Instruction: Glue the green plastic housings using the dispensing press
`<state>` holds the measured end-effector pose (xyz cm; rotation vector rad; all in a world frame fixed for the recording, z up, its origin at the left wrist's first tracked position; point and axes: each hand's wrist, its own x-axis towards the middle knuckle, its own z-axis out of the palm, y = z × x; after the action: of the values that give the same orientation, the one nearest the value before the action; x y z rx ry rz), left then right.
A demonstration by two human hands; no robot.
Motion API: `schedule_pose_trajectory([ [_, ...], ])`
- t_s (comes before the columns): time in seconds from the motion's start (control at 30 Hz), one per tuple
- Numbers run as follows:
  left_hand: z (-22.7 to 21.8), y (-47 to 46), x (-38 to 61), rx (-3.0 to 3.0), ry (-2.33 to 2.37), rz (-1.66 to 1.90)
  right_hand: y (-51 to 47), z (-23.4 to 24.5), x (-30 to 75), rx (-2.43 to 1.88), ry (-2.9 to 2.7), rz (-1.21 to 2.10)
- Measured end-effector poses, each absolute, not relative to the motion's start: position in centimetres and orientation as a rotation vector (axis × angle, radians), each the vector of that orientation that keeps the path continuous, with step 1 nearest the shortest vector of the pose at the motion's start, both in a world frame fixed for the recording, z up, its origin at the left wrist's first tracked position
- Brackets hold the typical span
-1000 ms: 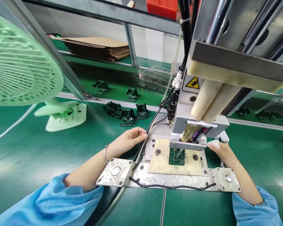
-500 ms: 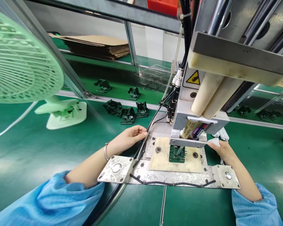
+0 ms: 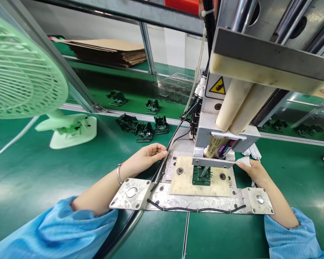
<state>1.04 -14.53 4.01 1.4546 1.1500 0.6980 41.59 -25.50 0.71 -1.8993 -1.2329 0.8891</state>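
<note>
A press machine [image 3: 226,108] stands over a beige fixture plate [image 3: 199,183] on a metal base [image 3: 132,194]. A dark green plastic part [image 3: 202,175] sits in the fixture, under the press head. My left hand [image 3: 145,158] rests on the green table beside the black cables [image 3: 162,169], fingers loosely curled, holding nothing I can see. My right hand [image 3: 255,172] lies at the fixture's right edge, pinching a white cloth [image 3: 244,161].
A mint-green fan [image 3: 24,79] stands at left. Several dark green parts [image 3: 143,129] lie behind my left hand, others on the conveyor beyond a metal rail. Clear plastic trays [image 3: 175,88] and flattened cardboard [image 3: 110,52] sit farther back.
Both hands stay where they were. The view has shifted slightly; the press head is still down on the part.
</note>
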Motion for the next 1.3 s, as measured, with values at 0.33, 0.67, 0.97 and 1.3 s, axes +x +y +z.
schedule_pose_trajectory([
  [0.33, 3.88, -14.45, 0.96, 1.434, 1.137, 0.695, -25.4, 0.46, 41.99, -1.898, -1.246, 0.931],
  [0.67, 3.78, -14.47, 0.94, 1.422, 1.149, 0.692, -25.5, 0.49, 41.91, -1.919, -1.247, 0.922],
  [0.97, 3.47, -14.39, 0.74, 1.437, 1.14, 0.696, -25.37, 0.13, 42.09, -1.916, -1.253, 0.925],
  [1.3, 3.22, -14.24, 0.61, 1.428, 1.128, 0.71, -25.44, 0.55, 41.76, -1.909, -1.263, 0.932],
])
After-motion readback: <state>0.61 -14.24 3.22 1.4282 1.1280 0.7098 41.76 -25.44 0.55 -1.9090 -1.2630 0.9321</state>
